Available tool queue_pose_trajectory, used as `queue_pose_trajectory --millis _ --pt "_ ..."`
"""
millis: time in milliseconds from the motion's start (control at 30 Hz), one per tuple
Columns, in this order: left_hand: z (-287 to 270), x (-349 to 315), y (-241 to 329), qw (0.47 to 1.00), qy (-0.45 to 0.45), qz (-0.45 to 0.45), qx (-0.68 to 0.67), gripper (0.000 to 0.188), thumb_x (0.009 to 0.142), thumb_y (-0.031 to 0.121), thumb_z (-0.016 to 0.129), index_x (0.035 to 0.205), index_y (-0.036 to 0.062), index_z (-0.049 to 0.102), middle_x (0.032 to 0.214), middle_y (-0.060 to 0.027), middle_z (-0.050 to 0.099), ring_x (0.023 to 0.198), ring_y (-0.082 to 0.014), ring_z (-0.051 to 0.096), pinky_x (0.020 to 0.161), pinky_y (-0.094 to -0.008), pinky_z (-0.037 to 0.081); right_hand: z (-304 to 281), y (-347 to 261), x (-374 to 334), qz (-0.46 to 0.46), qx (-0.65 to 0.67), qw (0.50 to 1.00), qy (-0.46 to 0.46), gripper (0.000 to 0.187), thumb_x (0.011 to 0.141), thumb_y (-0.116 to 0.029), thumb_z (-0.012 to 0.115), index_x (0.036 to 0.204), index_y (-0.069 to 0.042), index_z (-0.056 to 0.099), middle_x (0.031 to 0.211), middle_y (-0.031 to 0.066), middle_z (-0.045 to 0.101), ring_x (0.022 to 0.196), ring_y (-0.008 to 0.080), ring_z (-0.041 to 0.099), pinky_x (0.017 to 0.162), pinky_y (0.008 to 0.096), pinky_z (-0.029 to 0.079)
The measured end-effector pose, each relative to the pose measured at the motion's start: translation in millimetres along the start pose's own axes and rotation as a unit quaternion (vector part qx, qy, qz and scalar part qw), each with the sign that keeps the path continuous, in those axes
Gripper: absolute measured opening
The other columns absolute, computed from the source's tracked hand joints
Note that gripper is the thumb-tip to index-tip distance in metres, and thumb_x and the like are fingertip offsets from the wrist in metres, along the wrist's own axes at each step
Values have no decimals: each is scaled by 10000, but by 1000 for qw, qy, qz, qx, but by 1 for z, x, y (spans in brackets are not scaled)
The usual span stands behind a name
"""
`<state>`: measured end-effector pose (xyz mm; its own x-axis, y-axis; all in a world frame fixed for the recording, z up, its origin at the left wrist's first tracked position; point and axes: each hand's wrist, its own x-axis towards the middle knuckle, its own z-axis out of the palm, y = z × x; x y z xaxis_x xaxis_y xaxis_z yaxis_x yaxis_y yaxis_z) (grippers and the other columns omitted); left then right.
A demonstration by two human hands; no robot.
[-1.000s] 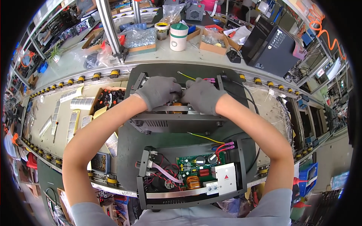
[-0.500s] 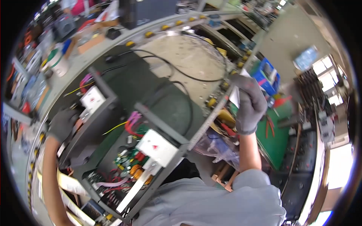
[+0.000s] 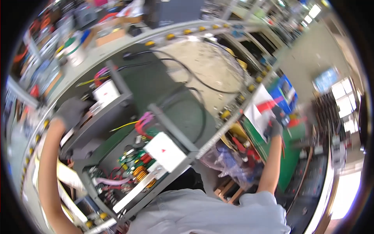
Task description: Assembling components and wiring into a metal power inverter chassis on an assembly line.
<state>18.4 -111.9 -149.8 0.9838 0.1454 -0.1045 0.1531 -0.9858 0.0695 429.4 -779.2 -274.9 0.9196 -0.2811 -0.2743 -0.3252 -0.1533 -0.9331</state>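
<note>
Two open dark metal chassis sit side by side on the bench. In the near chassis [image 3: 134,208] are a green circuit board [image 3: 130,156], copper-coloured coils [image 3: 140,174], pink and red wires and a white plate [image 3: 165,151]. The far chassis [image 3: 99,124] has a similar white plate [image 3: 106,93]. My left hand [image 3: 71,113], in a grey glove, is at the far chassis's left end; its fingertips are not clear. My gloved right hand [image 3: 276,124] is stretched out to the right, beside a white sheet [image 3: 257,115] and a blurred red object [image 3: 269,105]. Motion smears its fingers.
Black cables [image 3: 187,70] loop across the bench. A blue bin [image 3: 284,93] stands at the right, by a green work surface [image 3: 290,156]. Below it lie clear plastic bags [image 3: 230,160]. A white tub [image 3: 74,52] stands at the far left.
My right hand has moved right and nearer, uncovering more of the white sheet and the red object. The view has shifted; my left hand stays by the far chassis.
</note>
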Motion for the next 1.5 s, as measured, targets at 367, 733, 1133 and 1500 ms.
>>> queue_pose_trajectory --millis 367,733,1133,1500 --pt "-2 -25 -14 991 50 -102 -65 245 852 238 491 996 173 679 1046 -71 598 1071 -264 530 920 -400 433 -28 -148 -205 -341 82 933 -74 300 860 -231 611 1070 -18 629 896 42 616 722 106 584 638 249 492" --pt "13 -23 -17 941 197 -129 -241 159 799 177 625 913 106 712 894 -91 656 839 -270 621 773 -352 496 262 -221 -388 -347 -168 755 -530 610 637 -94 696 1211 -8 509 1064 36 561 992 173 526 896 312 408" --pt "22 -9 -14 984 23 -161 -77 149 794 219 597 840 252 734 1006 -56 625 990 -257 574 867 -375 452 386 -240 -408 -421 -379 537 -625 385 659 -149 718 1009 -49 594 796 35 623 683 99 579 617 261 484" --pt "13 -9 -13 964 22 -225 -142 179 764 198 628 928 203 700 882 -86 669 854 -281 634 770 -381 494 410 -245 -453 -438 -559 423 -563 375 648 -144 696 990 -62 567 710 27 581 600 90 522 539 264 462"
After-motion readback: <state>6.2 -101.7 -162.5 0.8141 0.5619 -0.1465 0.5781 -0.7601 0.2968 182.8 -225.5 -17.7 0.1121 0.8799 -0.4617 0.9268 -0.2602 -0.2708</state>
